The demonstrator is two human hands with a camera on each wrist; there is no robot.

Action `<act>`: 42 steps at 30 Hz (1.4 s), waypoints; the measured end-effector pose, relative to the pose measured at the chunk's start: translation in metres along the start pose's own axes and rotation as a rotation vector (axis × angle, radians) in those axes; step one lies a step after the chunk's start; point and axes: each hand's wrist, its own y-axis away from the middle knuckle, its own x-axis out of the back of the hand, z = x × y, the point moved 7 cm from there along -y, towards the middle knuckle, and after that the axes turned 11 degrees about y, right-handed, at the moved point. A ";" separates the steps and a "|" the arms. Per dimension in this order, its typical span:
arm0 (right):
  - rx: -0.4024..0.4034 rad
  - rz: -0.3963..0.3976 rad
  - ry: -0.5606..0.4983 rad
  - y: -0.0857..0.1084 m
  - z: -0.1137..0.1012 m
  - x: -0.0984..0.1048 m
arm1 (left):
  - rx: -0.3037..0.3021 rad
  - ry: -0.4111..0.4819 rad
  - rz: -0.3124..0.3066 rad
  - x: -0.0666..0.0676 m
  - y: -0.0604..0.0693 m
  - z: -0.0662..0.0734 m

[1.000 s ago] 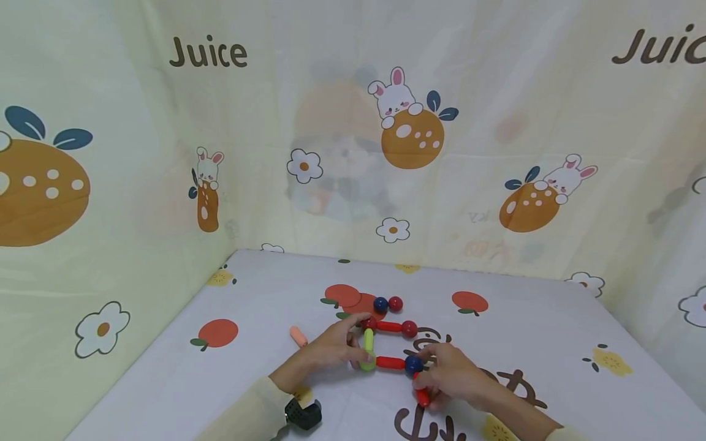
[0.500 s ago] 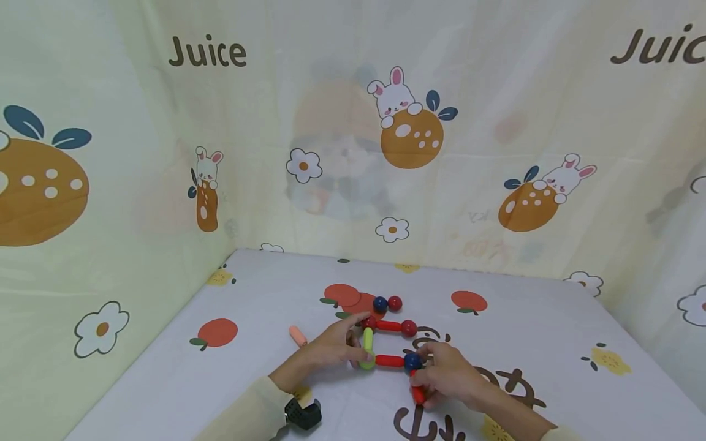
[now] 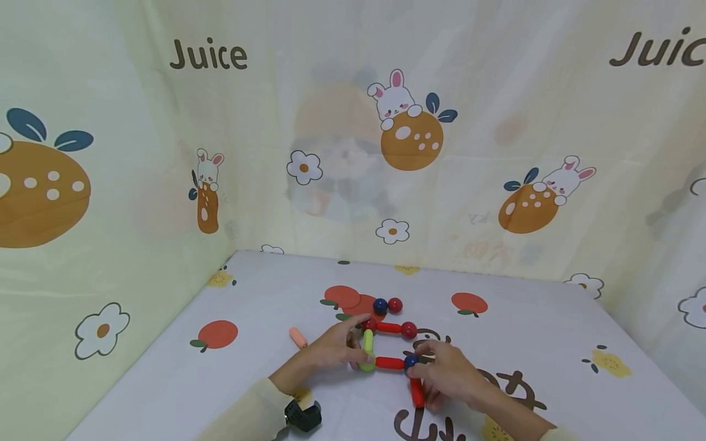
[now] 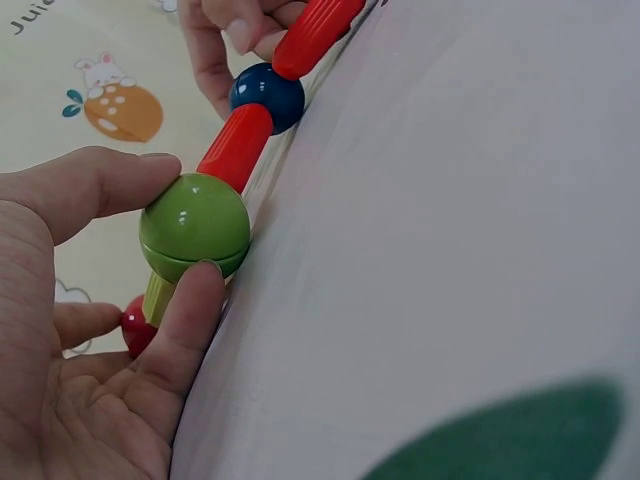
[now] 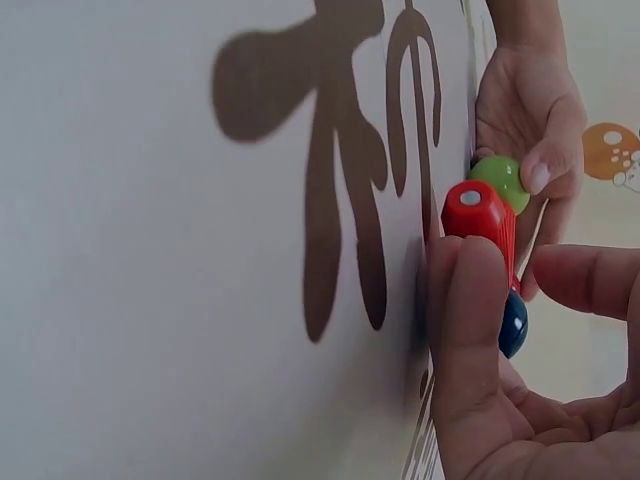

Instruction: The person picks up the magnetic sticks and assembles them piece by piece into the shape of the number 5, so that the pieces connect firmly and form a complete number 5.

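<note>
My left hand pinches a green ball between thumb and finger, another finger reaching to a dark red ball. A lime rod joins these two balls. From the green ball a red rod runs right to a blue ball, which my right hand holds with thumb and forefinger. Another red rod extends from the blue ball toward me, beside the right hand's fingers; its bare end shows a metal disc in the right wrist view. A far red rod ends in another red ball.
Behind the assembly lie a loose blue ball and a loose red ball, side by side. A peach rod lies left of the left hand. Printed cloth covers the table; a printed curtain hangs behind and at the sides.
The near end of the front red rod has swung slightly left, and the blue ball has shifted a little left. My right hand's thumb has moved up from that rod toward the ball. My left hand stays put.
</note>
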 end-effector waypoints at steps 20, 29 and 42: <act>0.099 0.223 0.129 -0.031 -0.015 0.041 | -0.019 0.011 -0.016 0.001 0.002 0.001; 0.138 0.329 0.204 -0.050 -0.027 0.043 | -0.031 0.007 -0.028 0.001 0.002 0.004; 0.199 0.353 0.212 -0.081 -0.042 0.049 | -0.017 0.000 -0.019 0.000 0.001 0.001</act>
